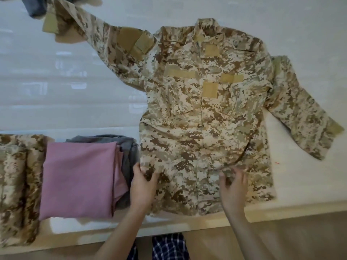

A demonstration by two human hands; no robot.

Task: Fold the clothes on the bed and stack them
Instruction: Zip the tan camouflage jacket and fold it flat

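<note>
A desert-camouflage jacket lies front-up and spread out on the white bed, collar far, hem toward me. Its left sleeve stretches to the far left corner; its right sleeve angles down at the right. My left hand pinches the hem at the jacket's lower left corner. A bunched fold of the hem near the lower right sits gripped in my right hand. To the left lies a folded pink garment on top of a folded grey one.
A folded camouflage garment sits at the far left by the bed's near edge. A dark blue-grey garment lies at the top left under the sleeve end. The bed's near edge runs just below the hem.
</note>
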